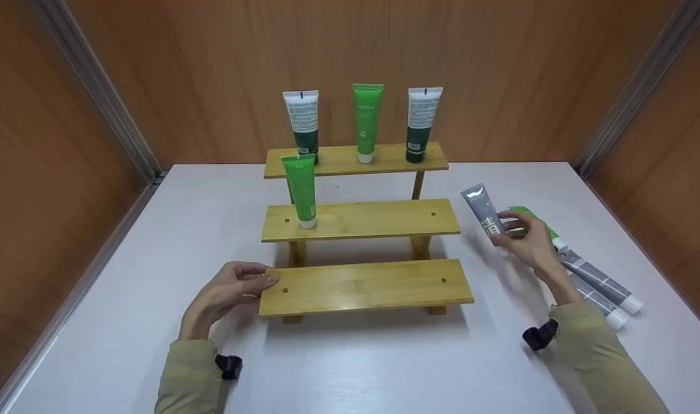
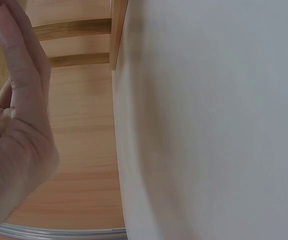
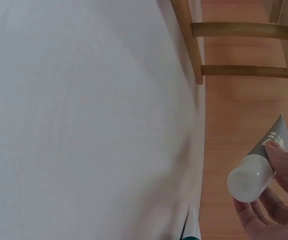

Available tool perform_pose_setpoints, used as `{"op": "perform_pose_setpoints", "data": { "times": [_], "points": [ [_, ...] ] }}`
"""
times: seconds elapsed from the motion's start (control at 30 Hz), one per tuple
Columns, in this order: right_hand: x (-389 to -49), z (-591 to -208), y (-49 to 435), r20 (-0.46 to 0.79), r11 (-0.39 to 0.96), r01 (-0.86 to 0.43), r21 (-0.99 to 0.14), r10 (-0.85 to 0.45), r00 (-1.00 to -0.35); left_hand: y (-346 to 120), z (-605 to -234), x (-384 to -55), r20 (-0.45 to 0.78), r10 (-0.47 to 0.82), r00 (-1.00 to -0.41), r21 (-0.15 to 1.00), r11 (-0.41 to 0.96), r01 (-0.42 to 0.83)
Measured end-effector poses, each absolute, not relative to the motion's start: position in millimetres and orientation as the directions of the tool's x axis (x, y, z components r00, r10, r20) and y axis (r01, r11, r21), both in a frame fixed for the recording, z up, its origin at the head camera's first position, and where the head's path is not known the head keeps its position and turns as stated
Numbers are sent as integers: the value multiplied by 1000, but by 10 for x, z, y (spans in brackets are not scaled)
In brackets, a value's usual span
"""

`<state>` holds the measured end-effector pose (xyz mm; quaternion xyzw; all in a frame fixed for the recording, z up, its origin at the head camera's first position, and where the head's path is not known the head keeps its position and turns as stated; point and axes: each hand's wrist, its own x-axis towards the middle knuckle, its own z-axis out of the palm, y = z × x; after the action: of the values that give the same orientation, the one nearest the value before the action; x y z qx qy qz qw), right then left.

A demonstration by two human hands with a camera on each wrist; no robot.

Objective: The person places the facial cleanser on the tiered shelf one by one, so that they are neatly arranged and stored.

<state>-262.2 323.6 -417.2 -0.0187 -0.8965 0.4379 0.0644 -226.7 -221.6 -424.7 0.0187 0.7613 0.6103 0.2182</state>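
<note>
A three-step wooden stand (image 1: 367,287) occupies the middle of the white table. My left hand (image 1: 229,290) grips the left end of its lowest step, thumb on top. To the right of the stand, my right hand (image 1: 528,238) holds a grey tube (image 1: 482,210) near its white cap, with the flat end tilted up and away to the left. In the right wrist view the white cap (image 3: 249,180) faces the camera. On the middle step, toward the left, a green tube (image 1: 301,190) stands on its cap.
Along the top step stand a white-and-dark-green tube (image 1: 303,118), a green tube (image 1: 367,121) and another white-and-dark-green tube (image 1: 423,121). Grey tubes (image 1: 605,282) and a green tube (image 1: 554,233) lie on the table at right, partly behind my right hand. Wooden walls (image 1: 499,75) enclose the table.
</note>
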Motion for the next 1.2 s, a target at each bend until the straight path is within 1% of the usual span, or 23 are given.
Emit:
{"op": "perform_pose_setpoints", "data": {
  "times": [0.17,0.47,0.97,1.2],
  "points": [
    [-2606,-4085,3129,107,587,-31,-809,95,-990,-2213,-4247,-2266,-311,288,-906,937,253,-242],
    [-2600,-4040,2994,170,534,-114,-838,56,-984,-2225,-4261,-2268,-315,282,-906,932,274,-239],
    [-2595,-3938,2771,185,443,-142,-885,56,-981,-2217,-4254,-2273,-329,269,-905,923,293,-249],
    [-2584,-3916,2718,242,423,-200,-884,46,-969,-2225,-4255,-2271,-326,280,-903,927,279,-249]
  ]
}}
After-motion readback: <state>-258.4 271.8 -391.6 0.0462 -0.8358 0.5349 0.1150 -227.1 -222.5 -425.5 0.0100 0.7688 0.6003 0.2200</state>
